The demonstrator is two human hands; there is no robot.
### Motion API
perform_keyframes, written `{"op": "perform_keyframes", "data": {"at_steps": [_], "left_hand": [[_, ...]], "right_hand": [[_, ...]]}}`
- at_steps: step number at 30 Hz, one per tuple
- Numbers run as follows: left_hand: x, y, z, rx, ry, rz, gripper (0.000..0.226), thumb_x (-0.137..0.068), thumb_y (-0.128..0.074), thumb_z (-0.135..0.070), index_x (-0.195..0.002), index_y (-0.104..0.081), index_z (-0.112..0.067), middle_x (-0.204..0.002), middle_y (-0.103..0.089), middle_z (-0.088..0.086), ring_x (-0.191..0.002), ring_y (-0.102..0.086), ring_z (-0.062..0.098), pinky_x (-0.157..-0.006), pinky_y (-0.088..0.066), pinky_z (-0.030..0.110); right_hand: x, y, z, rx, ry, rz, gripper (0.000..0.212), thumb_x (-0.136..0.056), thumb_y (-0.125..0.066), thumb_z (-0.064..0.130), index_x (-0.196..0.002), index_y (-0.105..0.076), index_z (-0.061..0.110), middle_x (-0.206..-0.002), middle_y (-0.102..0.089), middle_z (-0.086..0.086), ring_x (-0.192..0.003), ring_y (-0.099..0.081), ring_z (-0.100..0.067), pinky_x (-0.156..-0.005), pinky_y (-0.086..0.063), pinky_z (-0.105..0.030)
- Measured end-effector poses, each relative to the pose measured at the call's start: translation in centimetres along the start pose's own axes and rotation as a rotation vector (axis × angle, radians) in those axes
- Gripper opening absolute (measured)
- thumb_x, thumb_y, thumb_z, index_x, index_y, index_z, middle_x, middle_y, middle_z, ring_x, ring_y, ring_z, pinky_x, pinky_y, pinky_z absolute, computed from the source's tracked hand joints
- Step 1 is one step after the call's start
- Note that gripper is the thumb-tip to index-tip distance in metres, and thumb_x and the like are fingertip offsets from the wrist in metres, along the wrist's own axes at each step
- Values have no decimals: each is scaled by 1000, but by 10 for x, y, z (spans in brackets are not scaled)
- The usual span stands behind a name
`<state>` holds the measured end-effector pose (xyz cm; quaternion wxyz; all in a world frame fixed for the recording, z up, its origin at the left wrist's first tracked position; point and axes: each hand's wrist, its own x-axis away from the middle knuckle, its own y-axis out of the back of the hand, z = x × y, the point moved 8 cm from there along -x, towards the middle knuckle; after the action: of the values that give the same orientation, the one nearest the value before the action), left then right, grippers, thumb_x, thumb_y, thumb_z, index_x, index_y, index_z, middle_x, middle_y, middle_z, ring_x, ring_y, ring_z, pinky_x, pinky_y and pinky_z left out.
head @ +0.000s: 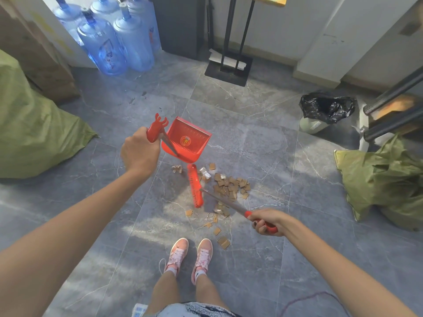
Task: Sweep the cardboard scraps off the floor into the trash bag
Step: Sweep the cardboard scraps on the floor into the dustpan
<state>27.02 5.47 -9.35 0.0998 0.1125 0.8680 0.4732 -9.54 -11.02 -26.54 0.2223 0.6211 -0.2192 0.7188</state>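
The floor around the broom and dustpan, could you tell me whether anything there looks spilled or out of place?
Yes. Small cardboard scraps lie scattered on the grey floor beside the broom, some trailing toward the shoes. A few crumpled shiny bits are mixed in. The dustpan looks empty.

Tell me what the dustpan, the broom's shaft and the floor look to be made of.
Dustpan: likely moulded plastic, uniform glossy red with ridges. Broom shaft: probably metal, thin with a silvery sheen. Floor: seemingly polished stone-look tile, grey with white veins, visible joints and reflections.
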Motion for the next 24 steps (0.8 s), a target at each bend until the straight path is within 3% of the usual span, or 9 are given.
{"op": "perform_keyframes", "data": {"at_steps": [8,12,19,24], "left_hand": [[-41,-9,-14,-17,-39,-23,35,-88,-56,-46,-77,-55,-12,-76,-65,19,-73,-60,41,-58,-35,35],[-73,-23,-24,-29,-52,-7,37,-88,-57,-46,-82,-60,-9,-78,-66,20,-75,-60,41,-61,-39,38],[-112,-44,-24,-53,-56,24,36,-88,-58,-44,-82,-59,-9,-77,-66,20,-74,-60,42,-59,-35,35],[-126,-47,-23,-59,-51,29,36,-88,-57,-45,-84,-61,-9,-79,-66,20,-77,-59,42,-61,-33,34]], "right_hand": [[-43,-95,44,-270,-20,232,15,-93,-49,-1,-106,-44,5,-54,-46,-6,-26,-36,-5,-26,-32,-13],[-64,-122,81,-449,-49,296,7,-94,-48,1,-90,-44,5,-58,-38,-3,-24,-35,-6,-25,-31,-14],[-96,-99,112,-594,-43,233,11,-93,-49,-1,-84,-47,5,-59,-37,-3,-23,-34,-8,-24,-31,-15],[-91,-25,101,-605,-43,168,5,-95,-48,2,-100,-50,2,-58,-38,-3,-24,-35,-7,-23,-30,-14]]}}
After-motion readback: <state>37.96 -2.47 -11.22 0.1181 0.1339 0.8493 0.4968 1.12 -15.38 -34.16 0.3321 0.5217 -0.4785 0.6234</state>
